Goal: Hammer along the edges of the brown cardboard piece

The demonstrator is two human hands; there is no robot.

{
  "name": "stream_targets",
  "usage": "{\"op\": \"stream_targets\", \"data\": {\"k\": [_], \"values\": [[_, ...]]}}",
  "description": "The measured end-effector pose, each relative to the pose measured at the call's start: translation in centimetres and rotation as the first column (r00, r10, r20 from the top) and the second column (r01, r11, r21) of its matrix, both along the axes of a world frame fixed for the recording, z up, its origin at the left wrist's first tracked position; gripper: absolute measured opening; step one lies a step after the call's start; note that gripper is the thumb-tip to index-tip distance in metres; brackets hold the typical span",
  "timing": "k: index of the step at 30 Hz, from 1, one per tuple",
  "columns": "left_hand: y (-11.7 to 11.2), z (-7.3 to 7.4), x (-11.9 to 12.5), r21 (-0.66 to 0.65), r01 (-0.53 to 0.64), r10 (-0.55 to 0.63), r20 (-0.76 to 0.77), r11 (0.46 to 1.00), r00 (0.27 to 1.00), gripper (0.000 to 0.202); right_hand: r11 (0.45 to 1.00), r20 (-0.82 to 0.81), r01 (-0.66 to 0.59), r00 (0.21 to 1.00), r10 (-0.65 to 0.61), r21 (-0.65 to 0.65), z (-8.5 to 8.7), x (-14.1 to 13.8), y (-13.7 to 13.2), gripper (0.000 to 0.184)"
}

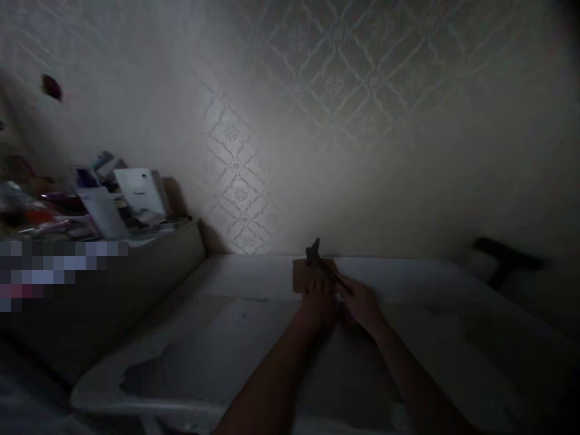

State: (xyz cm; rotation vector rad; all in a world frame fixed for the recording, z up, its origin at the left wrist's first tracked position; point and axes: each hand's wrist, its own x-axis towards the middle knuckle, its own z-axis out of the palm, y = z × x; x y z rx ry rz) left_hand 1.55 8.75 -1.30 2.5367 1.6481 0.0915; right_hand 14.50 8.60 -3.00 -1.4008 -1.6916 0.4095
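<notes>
In dim light, my right hand (362, 302) is closed round the handle of a dark hammer (327, 272). The hammer tilts up to the left, its head above a flat brown board (299, 277) that looks like wood or cardboard. My left hand (317, 307) grips the near side of this board, knuckles up and fingers bent over it. The two hands are close together, with the right one just beside the left. Anything small under the left fingers is hidden. Both hands are over a white table (254, 275) with a greyish covering (212, 344).
A patterned wall (335, 78) rises behind the table. To the left, a cabinet (149, 266) carries a white box (140, 192) and several jumbled items. At the right stands a dark, blurred T-shaped object (505, 254).
</notes>
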Motion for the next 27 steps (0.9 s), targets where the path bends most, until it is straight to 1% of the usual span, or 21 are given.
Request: {"op": "stream_targets", "data": {"k": [4,7,14,17,22,27], "values": [[0.2,-0.22,-0.01,0.0,0.004,-0.004,-0.008,1.0,1.0,0.07,1.0,0.026,0.021,0.999,-0.022,0.003,0.04,-0.1,-0.09,0.04],[0.31,-0.28,0.0,0.001,-0.003,0.003,-0.02,1.0,1.0,0.069,1.0,0.008,-0.006,1.0,0.006,0.006,-0.02,-0.1,-0.04,0.041],[0.08,0.0,-0.05,-0.013,0.0,0.0,0.022,1.0,1.0,0.074,1.0,-0.009,-0.017,1.0,0.017,-0.016,-0.37,0.11,0.36,0.042],[0.01,0.1,-0.03,-0.015,0.002,-0.002,0.017,1.0,1.0,0.073,0.999,0.001,0.003,1.0,-0.003,-0.035,-0.39,0.18,0.4,0.041],[0.07,0.09,0.05,-0.019,-0.007,0.007,0.002,1.0,1.0,0.07,1.0,-0.016,-0.017,1.0,0.017,0.001,-0.27,0.17,0.17,0.042],[0.07,0.03,0.0,-0.008,0.003,-0.003,0.018,1.0,1.0,0.071,1.0,0.011,0.002,1.0,-0.002,-0.019,-0.12,0.03,0.03,0.04]]}}
